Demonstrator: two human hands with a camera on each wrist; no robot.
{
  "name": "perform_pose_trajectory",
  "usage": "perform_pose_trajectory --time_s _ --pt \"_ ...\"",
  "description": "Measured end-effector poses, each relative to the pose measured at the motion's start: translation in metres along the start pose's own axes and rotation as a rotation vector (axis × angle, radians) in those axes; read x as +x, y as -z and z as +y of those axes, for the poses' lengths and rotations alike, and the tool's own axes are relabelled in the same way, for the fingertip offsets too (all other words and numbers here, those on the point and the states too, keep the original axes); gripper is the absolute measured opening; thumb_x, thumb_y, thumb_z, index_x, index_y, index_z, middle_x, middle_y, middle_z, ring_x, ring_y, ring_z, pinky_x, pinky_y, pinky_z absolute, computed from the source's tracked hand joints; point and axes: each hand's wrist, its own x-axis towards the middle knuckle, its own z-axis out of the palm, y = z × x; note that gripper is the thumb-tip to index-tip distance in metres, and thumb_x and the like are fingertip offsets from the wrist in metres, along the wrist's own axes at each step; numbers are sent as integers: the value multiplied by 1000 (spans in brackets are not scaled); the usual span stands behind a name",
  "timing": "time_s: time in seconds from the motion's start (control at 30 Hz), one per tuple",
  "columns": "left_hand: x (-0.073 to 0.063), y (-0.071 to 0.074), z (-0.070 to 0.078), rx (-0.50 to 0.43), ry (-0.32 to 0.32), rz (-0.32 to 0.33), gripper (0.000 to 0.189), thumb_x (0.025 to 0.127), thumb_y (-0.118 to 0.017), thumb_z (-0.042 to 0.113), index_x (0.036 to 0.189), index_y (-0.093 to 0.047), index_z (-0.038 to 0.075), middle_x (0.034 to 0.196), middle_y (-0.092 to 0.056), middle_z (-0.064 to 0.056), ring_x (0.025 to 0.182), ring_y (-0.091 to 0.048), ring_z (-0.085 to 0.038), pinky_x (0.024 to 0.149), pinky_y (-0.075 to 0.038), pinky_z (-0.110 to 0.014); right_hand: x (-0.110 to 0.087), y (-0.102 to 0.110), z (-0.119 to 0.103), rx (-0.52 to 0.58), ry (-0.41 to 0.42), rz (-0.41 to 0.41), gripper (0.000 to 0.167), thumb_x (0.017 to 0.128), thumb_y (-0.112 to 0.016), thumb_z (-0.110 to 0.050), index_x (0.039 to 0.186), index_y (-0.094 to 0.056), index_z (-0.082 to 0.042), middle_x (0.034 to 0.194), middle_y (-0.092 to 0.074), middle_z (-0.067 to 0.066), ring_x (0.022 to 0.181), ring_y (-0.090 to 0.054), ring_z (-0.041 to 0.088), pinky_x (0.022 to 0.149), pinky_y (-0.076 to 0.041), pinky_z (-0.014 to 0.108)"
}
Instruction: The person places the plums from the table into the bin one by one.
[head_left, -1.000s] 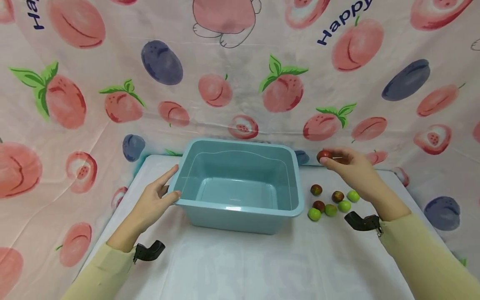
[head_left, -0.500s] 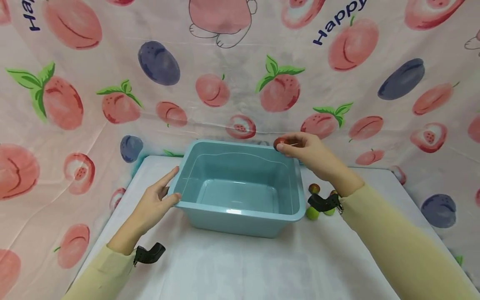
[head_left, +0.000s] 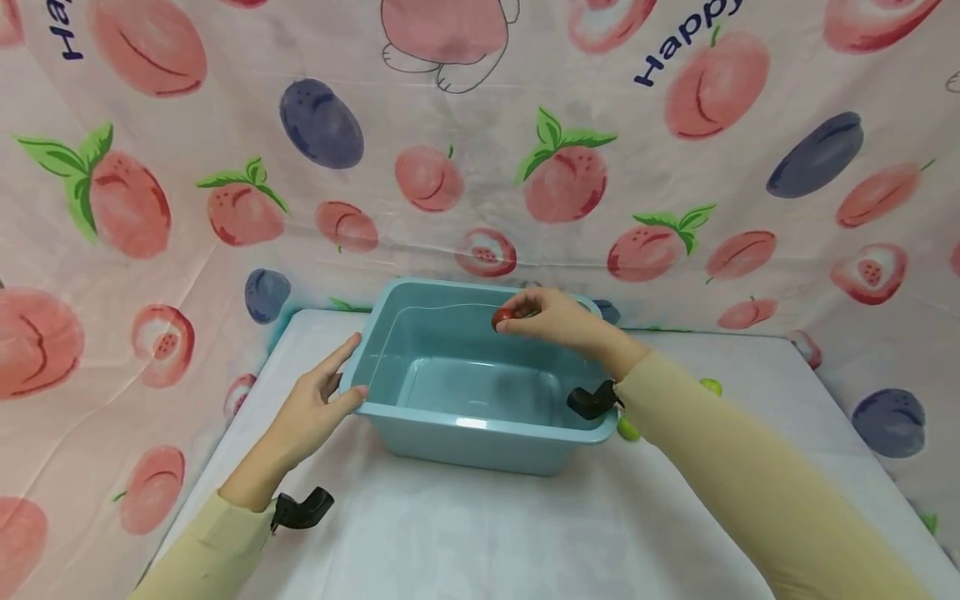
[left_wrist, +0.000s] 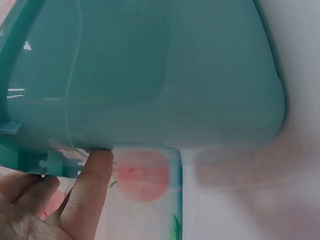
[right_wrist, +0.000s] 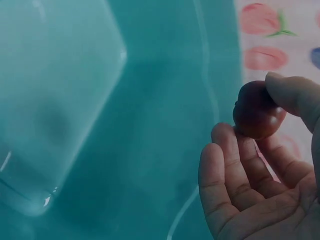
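A light blue plastic basin (head_left: pixel 465 450) stands upright on the white-covered table, and its visible inside holds nothing. My left hand (head_left: pixel 309 412) grips its left rim, thumb on top and fingers along the outside. In the left wrist view, fingertips touch the basin wall (left_wrist: pixel 150 75) below the rim. Over the basin's back right part, my right hand (head_left: pixel 555 321) pinches a small dark red jujube (head_left: pixel 501 318) between thumb and fingers. The right wrist view shows this jujube (right_wrist: pixel 257 112) whole and smooth, above the basin floor.
Right of the basin, a green jujube (head_left: pixel 710 387) and another green one (head_left: pixel 628 428) show on the table (head_left: pixel 465 533); my right sleeve (head_left: pixel 720 442) hides others there. A fruit-print cloth (head_left: pixel 480 200) hangs behind. Each wrist carries a black camera mount (head_left: pixel 300 508).
My right hand has carried the red jujube leftward from above the table's right side, across the rim, and lower over the basin. The left hand has kept its grip on the rim.
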Motion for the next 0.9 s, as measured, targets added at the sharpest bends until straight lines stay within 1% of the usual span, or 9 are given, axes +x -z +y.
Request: perform_pose_trajectory --time_s 0.13,0.23,0.37,0.43,0.63,0.77,0.9 --pt "0 -1 0 3 5 4 68 96 -59 19 154 -25 29 158 -20 5 137 -32 -36 100 -39 -50 9 -9 6 -29 -35 -28 35 87 -74 -33 112 -63 -11 105 -63 8 98 -56 30 82 -50 39" --pt "0 -1 1 10 8 9 68 96 -59 19 154 -25 28 158 -21 6 137 -34 -34 100 -39 -50 14 -13 11 -23 -63 -71 34 87 -74 -30 112 -63 -10 105 -64 7 99 -56 31 80 -50 36" --pt "0 -1 2 11 8 14 68 95 -59 18 154 -25 29 158 -22 6 136 -37 -31 99 -40 -48 17 -15 14 -27 -90 -128 33 86 -74 -27 112 -64 -9 103 -65 8 99 -56 30 77 -49 34" --pt "0 -1 3 10 8 16 68 95 -59 18 154 -26 28 158 -22 6 136 -37 -30 98 -41 -47 17 -15 14 -45 -94 -143 33 86 -74 -27 112 -64 -10 103 -65 8 98 -56 28 78 -49 35" --pt "1 -1 3 19 6 22 68 95 -59 17 154 -27 27 156 -23 9 136 -36 -32 98 -41 -46 16 -17 14 -76 -89 -158 34 86 -74 -30 113 -63 -11 104 -65 6 97 -56 24 80 -50 36" --pt "1 -2 4 16 7 22 68 95 -59 17 154 -26 27 157 -23 7 134 -39 -30 96 -43 -45 16 -17 13 -59 -89 -155 35 87 -74 -29 115 -62 -11 106 -65 6 98 -57 23 82 -50 36" --pt "0 -2 4 20 9 27 68 95 -59 17 154 -26 26 157 -23 4 134 -39 -31 95 -44 -45 13 -16 10 -34 -76 -139 36 88 -72 -28 117 -61 -10 109 -65 6 102 -58 26 85 -50 39"
